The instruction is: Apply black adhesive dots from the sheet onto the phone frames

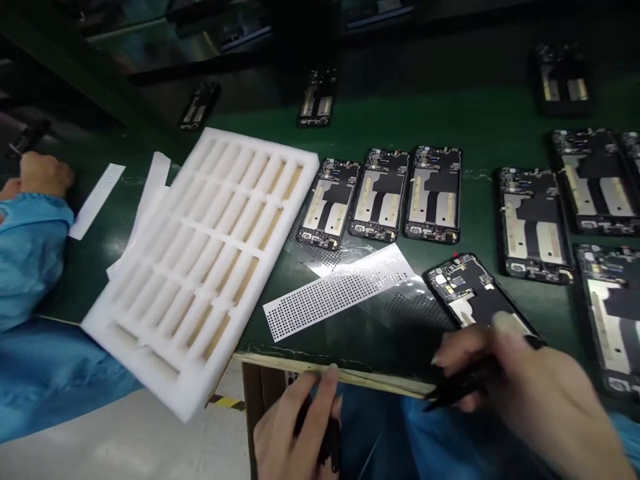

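Blurred, my right hand [520, 393] pinches a slim black tool [460, 387] beside a black phone chassis [470, 290]; my left hand [293, 430], cut off below, closes on a dark handle [330, 443].

The surface [410, 123] is dark green. The foam tray [200, 267] is white, its grid of slots showing tan at the bottom. The phone frame [473, 287] nearest the right hand [520, 393] is black with gold patches and a red speck at its edge. The other frames [433, 193] are black with pale gold strips. The perforated sheet [335, 293] is silvery white, dotted in tight dark rows. The tool [465, 387] in that hand and the one [327, 443] in the left hand [295, 427] are black. A co-worker's sleeve [30, 260] is blue. The floor tape [225, 402] is striped yellow and black.
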`<action>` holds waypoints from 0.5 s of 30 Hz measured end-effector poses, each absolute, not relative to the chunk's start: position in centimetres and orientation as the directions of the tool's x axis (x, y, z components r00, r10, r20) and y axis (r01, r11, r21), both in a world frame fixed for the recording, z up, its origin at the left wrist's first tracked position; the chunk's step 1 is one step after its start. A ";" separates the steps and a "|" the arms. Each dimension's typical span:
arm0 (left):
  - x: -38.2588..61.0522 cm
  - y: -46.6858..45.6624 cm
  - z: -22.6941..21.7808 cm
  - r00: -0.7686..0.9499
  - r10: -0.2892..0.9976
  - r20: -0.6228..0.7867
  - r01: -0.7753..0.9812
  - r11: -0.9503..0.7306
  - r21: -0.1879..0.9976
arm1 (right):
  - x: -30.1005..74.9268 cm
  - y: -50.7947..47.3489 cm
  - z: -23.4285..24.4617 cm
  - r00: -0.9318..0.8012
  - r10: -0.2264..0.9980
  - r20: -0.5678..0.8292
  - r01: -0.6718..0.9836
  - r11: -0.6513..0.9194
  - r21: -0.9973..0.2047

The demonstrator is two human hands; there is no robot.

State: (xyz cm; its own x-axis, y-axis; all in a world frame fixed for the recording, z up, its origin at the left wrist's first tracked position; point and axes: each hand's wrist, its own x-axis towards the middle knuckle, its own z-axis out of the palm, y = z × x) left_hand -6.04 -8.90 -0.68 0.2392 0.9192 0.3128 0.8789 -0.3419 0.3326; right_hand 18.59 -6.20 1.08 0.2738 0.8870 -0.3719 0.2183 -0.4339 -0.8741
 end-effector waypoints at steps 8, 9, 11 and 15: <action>-6.5 -7.5 -2.8 0.535 0.798 0.279 0.759 -0.599 0.256 | 16.5 -5.6 0.4 0.034 0.991 -0.132 0.347 -0.135 -0.928; -6.5 -7.4 -2.8 0.552 0.785 0.281 0.751 -0.615 0.240 | 16.5 -5.7 0.4 0.032 0.992 -0.119 0.373 -0.123 -0.920; -6.6 -7.1 -2.8 0.581 0.769 0.267 0.745 -0.635 0.206 | 16.4 -5.8 0.5 0.020 0.996 -0.087 0.416 -0.088 -0.905; -6.8 -6.9 -2.6 0.626 0.744 0.236 0.728 -0.665 0.166 | 16.0 -5.6 0.3 -0.013 1.000 -0.018 0.463 -0.010 -0.886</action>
State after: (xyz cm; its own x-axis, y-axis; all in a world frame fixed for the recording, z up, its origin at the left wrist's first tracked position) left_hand -6.77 -6.90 -2.62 0.6256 0.7438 0.2355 0.7280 -0.6650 0.1664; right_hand 15.97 -5.60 0.33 -0.0133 0.9997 -0.0185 0.4632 -0.0102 -0.8862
